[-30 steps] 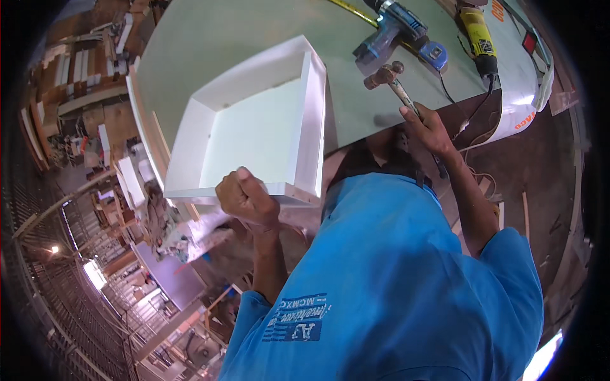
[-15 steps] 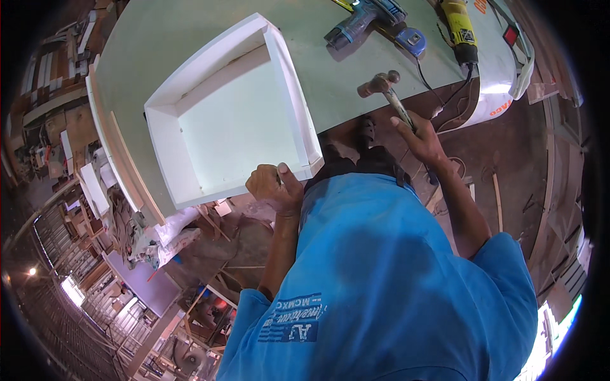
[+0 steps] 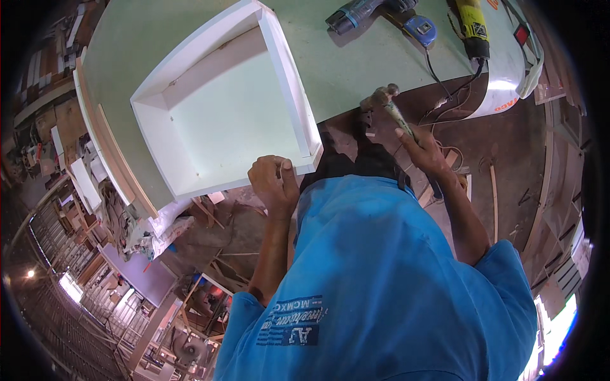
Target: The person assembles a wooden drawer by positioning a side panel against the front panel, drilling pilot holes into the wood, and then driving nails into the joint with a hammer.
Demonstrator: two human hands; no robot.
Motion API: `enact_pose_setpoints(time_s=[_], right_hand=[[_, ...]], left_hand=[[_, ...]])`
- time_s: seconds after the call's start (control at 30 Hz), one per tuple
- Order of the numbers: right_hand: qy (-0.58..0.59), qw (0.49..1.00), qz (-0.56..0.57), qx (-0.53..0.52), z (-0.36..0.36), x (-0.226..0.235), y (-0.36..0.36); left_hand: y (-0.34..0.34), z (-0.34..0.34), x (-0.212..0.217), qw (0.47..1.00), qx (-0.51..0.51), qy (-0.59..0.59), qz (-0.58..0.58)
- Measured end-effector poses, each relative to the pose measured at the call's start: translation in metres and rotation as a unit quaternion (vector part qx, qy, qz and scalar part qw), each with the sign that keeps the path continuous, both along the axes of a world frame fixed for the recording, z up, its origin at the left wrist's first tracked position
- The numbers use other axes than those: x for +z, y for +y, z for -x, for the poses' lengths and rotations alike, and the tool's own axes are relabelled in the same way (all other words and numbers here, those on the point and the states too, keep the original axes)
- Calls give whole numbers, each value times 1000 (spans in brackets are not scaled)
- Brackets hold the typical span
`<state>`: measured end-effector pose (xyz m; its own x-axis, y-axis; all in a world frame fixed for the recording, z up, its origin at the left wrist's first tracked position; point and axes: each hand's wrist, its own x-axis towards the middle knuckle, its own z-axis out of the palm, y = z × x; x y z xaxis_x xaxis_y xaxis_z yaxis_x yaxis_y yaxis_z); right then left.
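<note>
A shallow white open box point(image 3: 225, 120), like a drawer, lies on the green-topped table point(image 3: 346, 82). My left hand point(image 3: 274, 185) is at its near wall, close to the near right corner, with the fingers curled and the thumb against them. Whatever may be between those fingers is hidden. In my right hand point(image 3: 422, 151) is a ball-peen hammer point(image 3: 396, 115), gripped by its pale, worn handle. Its head is raised, to the right of the box and apart from it.
Along the table's far right lie a dark cordless drill point(image 3: 349, 16), a blue tape measure point(image 3: 420, 30) and a yellow corded power tool point(image 3: 473, 28). Wood strips point(image 3: 121, 165) run along the left edge. Scrap pieces and a cord lie on the floor.
The box and tabletop things have shifted slightly in view. The hammer's head has dropped a little toward me, and my left hand stays by the same corner of the box.
</note>
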<state>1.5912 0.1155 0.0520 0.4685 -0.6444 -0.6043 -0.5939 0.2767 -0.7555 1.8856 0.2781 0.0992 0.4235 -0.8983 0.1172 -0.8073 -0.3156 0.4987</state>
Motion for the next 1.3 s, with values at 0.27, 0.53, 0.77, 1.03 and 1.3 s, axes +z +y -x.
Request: enact_pose_setpoints(time_s=[0.27, 0.53, 0.77, 1.03, 1.3], right_hand=[[-61, 997, -45, 6, -12, -2, 26], [-112, 982, -141, -50, -32, 15, 49], [-58, 995, -73, -39, -53, 25, 75], [-52, 995, -30, -83, -69, 25, 95], [-66, 993, -51, -86, -68, 7, 111]], left_hand=[[-11, -40, 25, 986, -92, 79, -118], [-18, -55, 20, 936, -224, 16, -272], [-20, -63, 14, 921, -260, 17, -291], [-21, -67, 11, 905, -267, 21, -331], [-24, -67, 17, 894, -277, 22, -351]])
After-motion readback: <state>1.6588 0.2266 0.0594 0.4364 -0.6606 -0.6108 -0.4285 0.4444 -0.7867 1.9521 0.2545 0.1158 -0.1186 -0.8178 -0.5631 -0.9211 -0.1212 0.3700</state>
